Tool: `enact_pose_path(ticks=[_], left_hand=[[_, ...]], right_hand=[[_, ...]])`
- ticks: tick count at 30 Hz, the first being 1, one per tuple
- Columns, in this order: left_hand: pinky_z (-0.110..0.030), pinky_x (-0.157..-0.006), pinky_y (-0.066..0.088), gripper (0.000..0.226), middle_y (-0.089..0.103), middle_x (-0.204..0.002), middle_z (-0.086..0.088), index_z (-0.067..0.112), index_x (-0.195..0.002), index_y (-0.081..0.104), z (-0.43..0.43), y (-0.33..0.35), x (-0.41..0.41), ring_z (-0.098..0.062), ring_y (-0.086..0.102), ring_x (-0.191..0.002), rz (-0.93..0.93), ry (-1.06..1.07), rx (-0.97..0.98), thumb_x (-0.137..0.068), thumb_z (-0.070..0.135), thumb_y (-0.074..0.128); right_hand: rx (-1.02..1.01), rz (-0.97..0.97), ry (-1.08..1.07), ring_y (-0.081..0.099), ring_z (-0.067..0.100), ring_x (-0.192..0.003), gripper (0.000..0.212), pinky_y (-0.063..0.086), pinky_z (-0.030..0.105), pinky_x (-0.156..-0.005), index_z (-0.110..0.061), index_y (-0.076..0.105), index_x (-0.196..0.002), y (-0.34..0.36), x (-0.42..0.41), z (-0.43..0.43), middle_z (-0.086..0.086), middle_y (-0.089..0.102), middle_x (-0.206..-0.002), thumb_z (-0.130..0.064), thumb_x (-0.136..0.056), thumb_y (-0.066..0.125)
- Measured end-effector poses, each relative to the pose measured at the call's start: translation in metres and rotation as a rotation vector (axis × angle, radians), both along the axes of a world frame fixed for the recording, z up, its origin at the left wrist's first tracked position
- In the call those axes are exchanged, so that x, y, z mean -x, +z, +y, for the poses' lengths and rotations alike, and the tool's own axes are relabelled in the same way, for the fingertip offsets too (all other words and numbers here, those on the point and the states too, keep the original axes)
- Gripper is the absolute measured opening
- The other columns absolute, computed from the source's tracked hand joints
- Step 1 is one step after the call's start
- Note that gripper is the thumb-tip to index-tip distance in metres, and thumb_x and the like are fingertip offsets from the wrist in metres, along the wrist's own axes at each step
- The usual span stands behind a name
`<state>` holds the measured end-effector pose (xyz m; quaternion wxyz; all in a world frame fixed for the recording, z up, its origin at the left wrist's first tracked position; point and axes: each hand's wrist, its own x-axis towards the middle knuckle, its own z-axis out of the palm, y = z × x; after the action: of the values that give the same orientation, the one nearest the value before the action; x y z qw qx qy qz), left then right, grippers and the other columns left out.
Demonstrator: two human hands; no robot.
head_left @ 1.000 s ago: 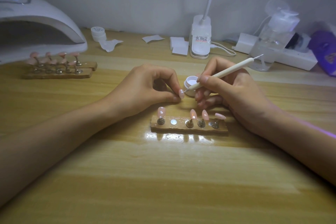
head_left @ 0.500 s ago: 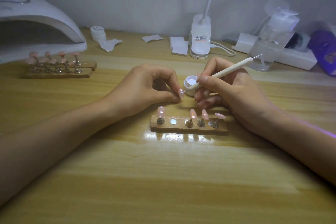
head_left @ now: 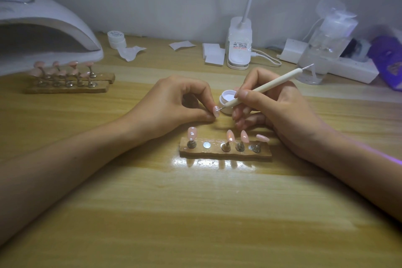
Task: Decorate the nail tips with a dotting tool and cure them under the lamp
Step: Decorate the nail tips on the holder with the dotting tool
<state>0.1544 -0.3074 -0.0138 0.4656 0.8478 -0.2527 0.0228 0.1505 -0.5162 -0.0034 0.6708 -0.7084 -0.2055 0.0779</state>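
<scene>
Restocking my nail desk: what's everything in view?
curing lamp: one, white, far left
near holder: one, wooden, centre, four pink mounted tips
far holders: two, wooden, by curing lamp, pink-tipped
held nail tip: one, pink, left hand
dotting tool: one, white, right hand
open jar: one, white, behind hands
closed jar: one, white, beside curing lamp
desk lamp: one, white, back centre
wipes: several, white, back
pump bottle: one, clear, back right
power strip: one, white, back right
left hand: pinches held nail tip
right hand: grips dotting tool
</scene>
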Motion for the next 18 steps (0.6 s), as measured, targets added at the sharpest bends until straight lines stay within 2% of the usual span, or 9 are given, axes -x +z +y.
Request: enact_pose_path(ticks=[10,18], left_hand=[[-0.006,-0.067,0.044,0.014,0.072,-0.073,0.017,0.018,-0.076,0.072,0.0000,0.0003,0.0003,0.005,0.066,-0.068,0.010,-0.009,0.015,-0.076,0.007,0.081],[-0.005,-0.065,0.042,0.015,0.072,-0.073,0.016,0.018,-0.076,0.072,0.0000,0.0003,0.0002,0.005,0.065,-0.068,0.012,-0.005,0.009,-0.076,0.007,0.081]], right_hand=[[-0.065,-0.018,0.002,0.065,0.017,-0.061,0.016,0.055,0.027,-0.055,-0.017,0.056,-0.073,0.0006,0.0008,-0.0007,0.011,0.068,-0.071,-0.015,-0.088,0.061],[-0.075,-0.022,0.016,0.064,0.017,-0.060,0.020,0.054,0.026,-0.053,-0.021,0.057,-0.069,0.0026,0.0024,-0.0011,0.012,0.067,-0.071,-0.014,-0.088,0.060]])
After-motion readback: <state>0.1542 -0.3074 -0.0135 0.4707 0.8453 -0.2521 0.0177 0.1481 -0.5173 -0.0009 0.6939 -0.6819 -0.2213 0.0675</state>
